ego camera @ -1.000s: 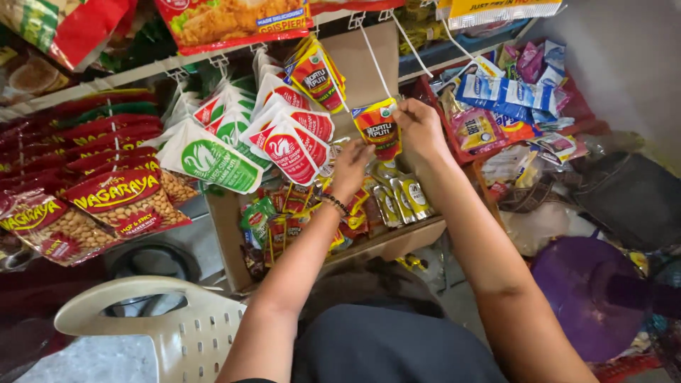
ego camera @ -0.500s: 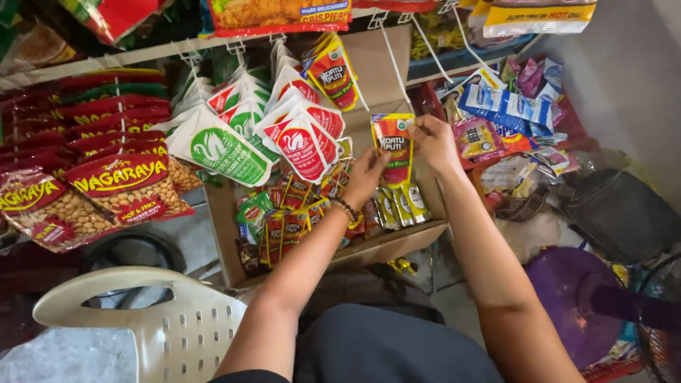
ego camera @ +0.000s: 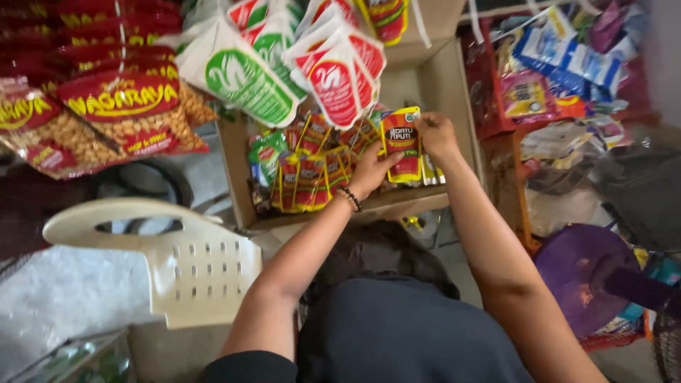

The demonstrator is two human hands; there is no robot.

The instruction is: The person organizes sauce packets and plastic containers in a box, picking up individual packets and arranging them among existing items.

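Both hands meet over an open cardboard box [ego camera: 454, 78] at twelve o'clock. The right hand [ego camera: 434, 133] pinches the top of a red and yellow sachet [ego camera: 401, 145], while the left hand [ego camera: 369, 170], with a dark bead bracelet [ego camera: 350, 199] on its wrist, steadies its lower edge. More sachets [ego camera: 305, 177] fill the box. Red peanut packs [ego camera: 120, 117] hang at ten o'clock; a cream plastic chair [ego camera: 191, 269] stands at eight o'clock.

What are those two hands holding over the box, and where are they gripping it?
A small red and yellow sachet: the right hand pinches its upper right edge, the left hand its lower left edge.
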